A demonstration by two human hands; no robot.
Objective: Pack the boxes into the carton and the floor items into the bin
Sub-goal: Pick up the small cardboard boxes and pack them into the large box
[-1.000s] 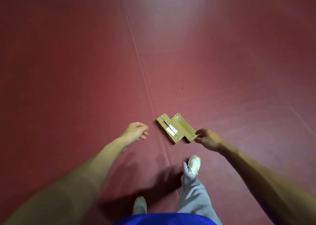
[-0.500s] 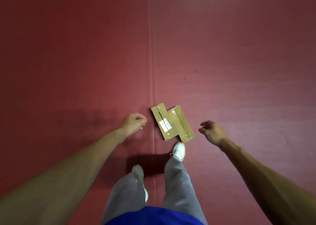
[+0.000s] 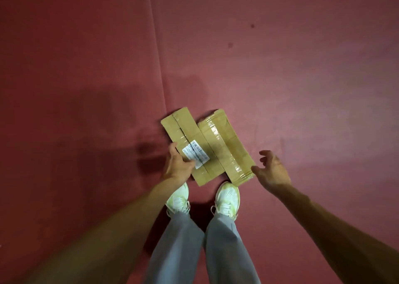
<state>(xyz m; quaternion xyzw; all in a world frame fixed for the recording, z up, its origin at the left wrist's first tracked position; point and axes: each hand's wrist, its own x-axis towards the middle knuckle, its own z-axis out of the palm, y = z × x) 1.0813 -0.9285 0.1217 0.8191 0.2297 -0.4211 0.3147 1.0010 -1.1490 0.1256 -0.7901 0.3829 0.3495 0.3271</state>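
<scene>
Cardboard, head view: two flat boxes lie side by side on the floor [image 3: 302,89], their long sides touching, both set at a slant just ahead of the feet.
Labelled box [image 3: 185,130]: the left one of the pair, clear tape along its length, with a white printed label [image 3: 196,154] toward its near end.
Taped box [image 3: 226,141]: the right one, banded with shiny clear tape; its near corner reaches almost to the right shoe [image 3: 227,196].
Left hand [image 3: 179,165]: grips the labelled box at its left long edge. The thumb lies on top right beside the label and a finger runs along the edge. The other fingers cannot be seen.
Right hand [image 3: 272,171]: fingers spread and loosely bent, holding nothing. The thumb tip is at the near right corner of the taped box; whether it touches cannot be told.
Floor: dull red matting with a seam [image 3: 156,46] running away from the boxes toward the top of the view, and a soft dark shadow [image 3: 108,115] to the left.
Feet: pale shoes, the left shoe [image 3: 178,198] partly under the left forearm, below grey trousers [image 3: 224,251].
</scene>
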